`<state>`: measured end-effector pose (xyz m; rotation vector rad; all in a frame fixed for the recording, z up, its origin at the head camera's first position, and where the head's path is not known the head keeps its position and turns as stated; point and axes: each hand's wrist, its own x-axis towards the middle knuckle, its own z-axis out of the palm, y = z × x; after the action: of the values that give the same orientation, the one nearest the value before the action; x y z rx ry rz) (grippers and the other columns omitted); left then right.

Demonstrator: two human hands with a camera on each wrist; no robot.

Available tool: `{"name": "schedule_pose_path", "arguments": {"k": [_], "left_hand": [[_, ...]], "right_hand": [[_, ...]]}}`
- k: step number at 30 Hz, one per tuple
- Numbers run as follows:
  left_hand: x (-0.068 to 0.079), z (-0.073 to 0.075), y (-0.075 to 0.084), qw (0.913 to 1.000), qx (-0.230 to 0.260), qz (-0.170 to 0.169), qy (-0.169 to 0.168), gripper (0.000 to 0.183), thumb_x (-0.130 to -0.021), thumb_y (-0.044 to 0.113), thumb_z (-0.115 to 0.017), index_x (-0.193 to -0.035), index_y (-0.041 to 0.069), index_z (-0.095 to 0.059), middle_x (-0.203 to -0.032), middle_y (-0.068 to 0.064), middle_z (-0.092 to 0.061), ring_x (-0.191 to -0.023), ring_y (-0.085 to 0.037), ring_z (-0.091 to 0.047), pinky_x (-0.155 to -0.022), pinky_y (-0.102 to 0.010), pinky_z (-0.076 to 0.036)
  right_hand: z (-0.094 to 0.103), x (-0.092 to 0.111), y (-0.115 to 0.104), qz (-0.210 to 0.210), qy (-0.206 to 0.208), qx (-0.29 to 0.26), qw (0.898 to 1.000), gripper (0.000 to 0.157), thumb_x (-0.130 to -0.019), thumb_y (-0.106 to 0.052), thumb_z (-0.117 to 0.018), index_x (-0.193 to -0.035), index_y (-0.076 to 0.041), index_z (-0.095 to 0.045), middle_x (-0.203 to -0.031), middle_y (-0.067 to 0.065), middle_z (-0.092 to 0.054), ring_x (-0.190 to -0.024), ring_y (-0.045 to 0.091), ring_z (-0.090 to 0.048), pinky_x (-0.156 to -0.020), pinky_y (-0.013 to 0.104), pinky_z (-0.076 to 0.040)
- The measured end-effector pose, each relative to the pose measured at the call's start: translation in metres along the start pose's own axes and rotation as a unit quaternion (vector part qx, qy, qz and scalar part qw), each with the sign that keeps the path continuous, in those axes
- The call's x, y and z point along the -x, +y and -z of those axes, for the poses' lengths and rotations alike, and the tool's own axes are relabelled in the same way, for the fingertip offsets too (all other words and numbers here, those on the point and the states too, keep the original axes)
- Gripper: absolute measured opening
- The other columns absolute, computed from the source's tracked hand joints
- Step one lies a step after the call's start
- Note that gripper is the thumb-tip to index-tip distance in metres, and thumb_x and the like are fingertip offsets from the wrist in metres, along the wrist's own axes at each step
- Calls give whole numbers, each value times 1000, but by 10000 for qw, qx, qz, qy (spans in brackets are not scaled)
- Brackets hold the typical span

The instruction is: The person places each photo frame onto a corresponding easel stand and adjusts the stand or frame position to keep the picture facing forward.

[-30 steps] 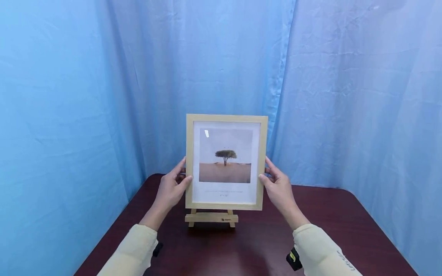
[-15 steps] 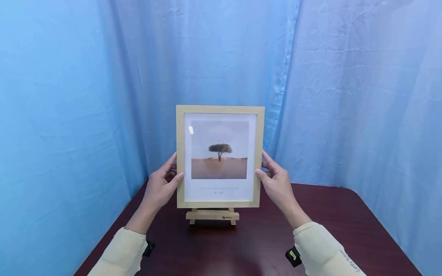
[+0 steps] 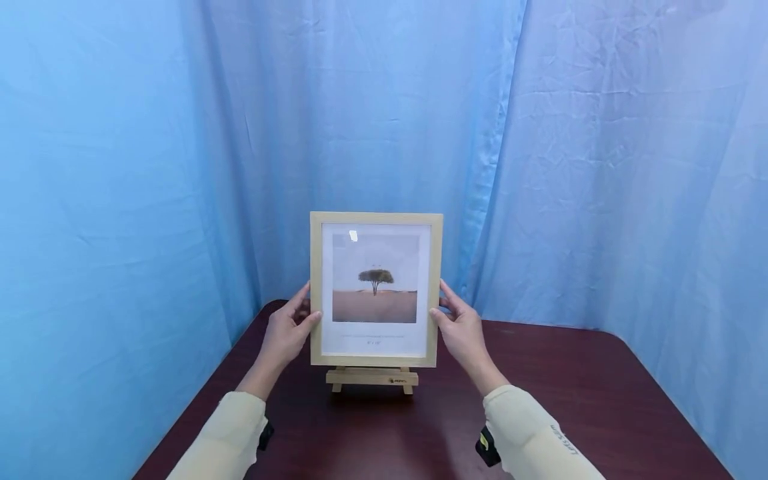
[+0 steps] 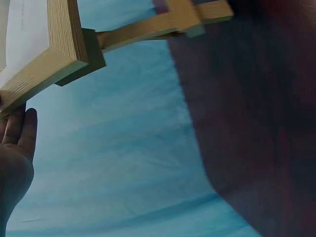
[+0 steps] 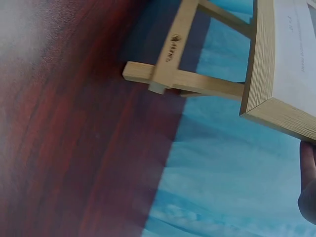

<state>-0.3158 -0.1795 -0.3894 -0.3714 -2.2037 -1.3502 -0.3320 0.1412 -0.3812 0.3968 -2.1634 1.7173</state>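
A light wooden picture frame [image 3: 375,287] with a tree print behind its glazing is held upright between both hands. My left hand [image 3: 285,332] grips its left side, thumb on the front face and fingers around the edge and behind. On the opposite side my right hand [image 3: 461,332] holds it the same way. Behind the frame stands a small wooden easel [image 3: 372,378], mostly hidden in the head view. In the right wrist view, a gap separates the frame's bottom edge from the easel's ledge [image 5: 170,59]. The left wrist view shows an easel leg [image 4: 136,32] beyond the frame.
The easel stands on a dark reddish-brown table [image 3: 540,400] with rounded far corners. Blue curtains [image 3: 384,107] hang behind it and along both sides, close to the table's edges.
Both hands first bring the frame nearer and slightly up, then lower it and move it away. It has shifted left and is now roughly centred over the easel, which stays in place.
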Motion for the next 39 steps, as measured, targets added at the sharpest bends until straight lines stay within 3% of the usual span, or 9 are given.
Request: {"name": "schedule_pose_path", "arguments": {"k": [12,22,32,39], "left_hand": [[-1,-13,-33,9990,277,305,147,61,-92,1,-69,-149,8,-46,-107,-18,-69,-90,-28,-66,-72,-24,-54],[5,-28,-58,9967,635,440,259,62,-90,-3,-69,-147,9,-49,-106,-19,-69,-92,-29,-67,-74,-29,-57],[9,-36,-73,9970,612,404,234,60,-91,-3,-68,-147,7,-49,-108,-22,-69,-95,-34,-67,-77,-34,-57],[2,-38,-75,9962,378,780,2,63,-92,-3,-67,-149,10,-46,-116,-20,-67,-102,-30,-65,-85,-37,-55]], "right_hand": [[-17,-8,35,-129,179,144,9997,61,-95,-2,-65,-150,-18,-46,-126,21,-64,-102,32,-67,-81,25,-55],[-27,-5,58,-204,332,192,9991,60,-93,1,-66,-148,-16,-49,-123,22,-65,-102,32,-68,-82,33,-56],[-29,1,68,-300,364,398,9981,61,-93,-1,-67,-149,-18,-48,-123,21,-65,-102,32,-68,-84,39,-56],[-30,2,69,-316,360,636,9968,60,-93,-1,-67,-149,-14,-48,-119,21,-67,-99,32,-69,-82,40,-57]]}}
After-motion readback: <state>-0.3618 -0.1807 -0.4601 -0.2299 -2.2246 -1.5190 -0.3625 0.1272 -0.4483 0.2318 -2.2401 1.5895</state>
